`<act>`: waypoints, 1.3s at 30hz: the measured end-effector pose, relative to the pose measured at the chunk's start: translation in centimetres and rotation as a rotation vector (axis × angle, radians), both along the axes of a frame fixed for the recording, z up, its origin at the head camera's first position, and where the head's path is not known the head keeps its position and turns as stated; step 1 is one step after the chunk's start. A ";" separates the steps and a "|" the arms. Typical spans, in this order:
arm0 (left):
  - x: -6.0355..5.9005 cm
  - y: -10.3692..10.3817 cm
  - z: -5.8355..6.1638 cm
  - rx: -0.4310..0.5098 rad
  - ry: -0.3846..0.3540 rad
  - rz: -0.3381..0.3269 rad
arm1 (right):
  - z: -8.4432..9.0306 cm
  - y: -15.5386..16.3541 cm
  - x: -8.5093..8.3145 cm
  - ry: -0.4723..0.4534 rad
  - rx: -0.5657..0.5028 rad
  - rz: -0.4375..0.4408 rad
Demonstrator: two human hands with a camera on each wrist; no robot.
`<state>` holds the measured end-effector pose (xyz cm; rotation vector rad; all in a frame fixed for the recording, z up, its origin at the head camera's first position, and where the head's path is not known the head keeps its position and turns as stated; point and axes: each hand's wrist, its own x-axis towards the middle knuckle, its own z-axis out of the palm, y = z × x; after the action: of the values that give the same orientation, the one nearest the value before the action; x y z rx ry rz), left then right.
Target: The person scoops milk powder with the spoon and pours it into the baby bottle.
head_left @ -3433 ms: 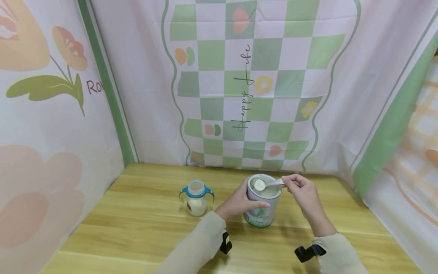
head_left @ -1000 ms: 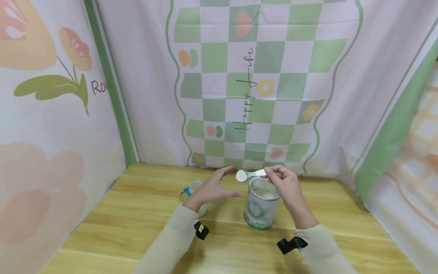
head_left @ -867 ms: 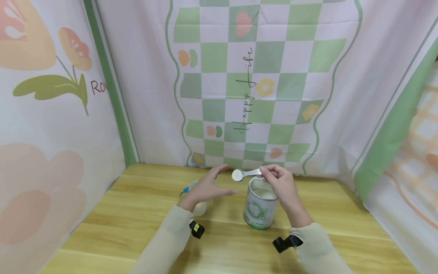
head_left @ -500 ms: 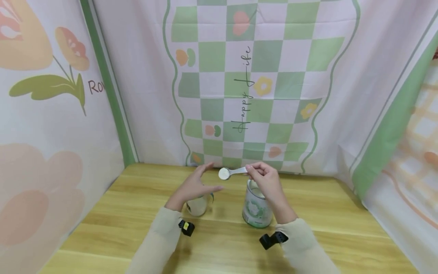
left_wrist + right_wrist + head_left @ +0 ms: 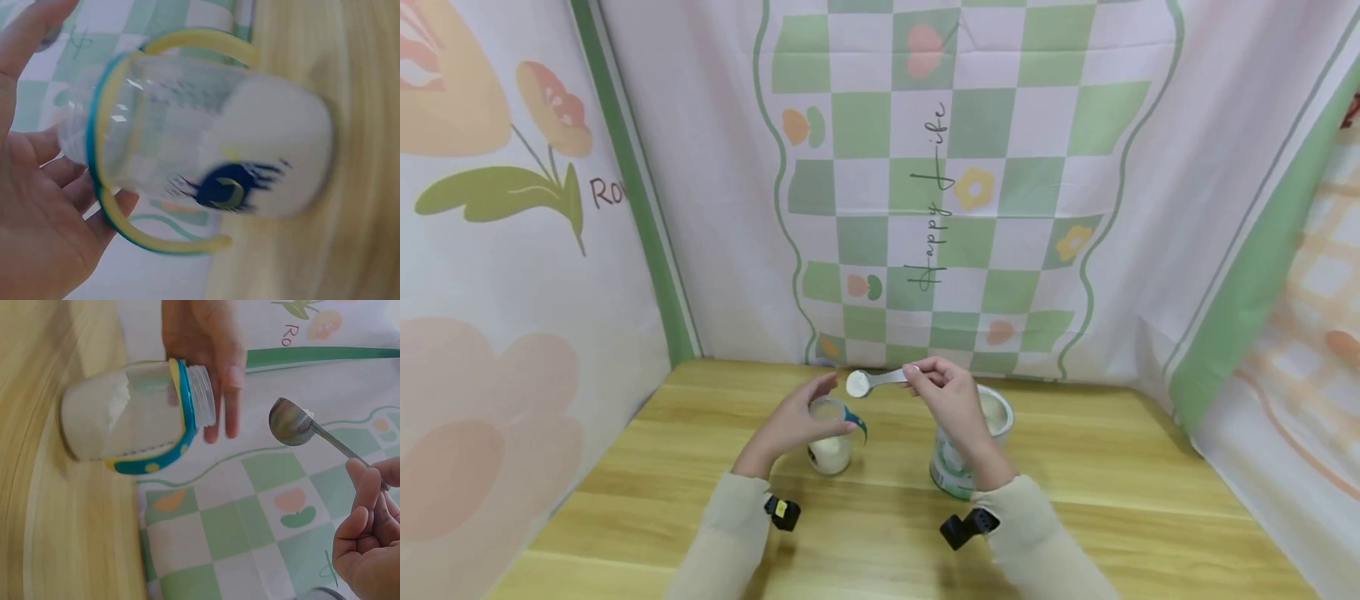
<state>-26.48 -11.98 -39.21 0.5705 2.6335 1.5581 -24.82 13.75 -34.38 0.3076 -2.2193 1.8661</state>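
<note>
A clear baby bottle (image 5: 829, 450) with a blue collar, yellow-blue handles and no cap stands on the wooden table (image 5: 647, 492), white powder in its bottom. My left hand (image 5: 793, 421) cups its neck with straight fingers, palm beside the collar (image 5: 37, 206). My right hand (image 5: 947, 396) pinches the handle of a metal measuring spoon (image 5: 859, 383). Its bowl, heaped with white powder, hovers just above and right of the bottle mouth (image 5: 200, 397). In the right wrist view the spoon (image 5: 290, 422) sits level, a short gap from the mouth. The bottle (image 5: 219, 144) fills the left wrist view.
An open green-and-white tin (image 5: 996, 412) of white powder stands right of the bottle, partly behind my right forearm. Patterned cloth walls (image 5: 970, 183) close in the table at the back and both sides. Black wrist cameras (image 5: 782, 512) sit on both sleeves.
My left hand left the tin and moved left to the bottle. My right hand lifted the filled spoon out of the tin and carried it left to the bottle mouth.
</note>
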 end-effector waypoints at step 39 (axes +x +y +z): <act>-0.4 -1.9 -2.3 0.046 -0.146 -0.076 | -3.9 -4.6 0.4 0.195 0.108 -0.011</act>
<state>-26.87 -13.86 -41.47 0.5308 2.4470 1.5773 -24.38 9.18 -38.31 0.4741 -2.1870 1.6372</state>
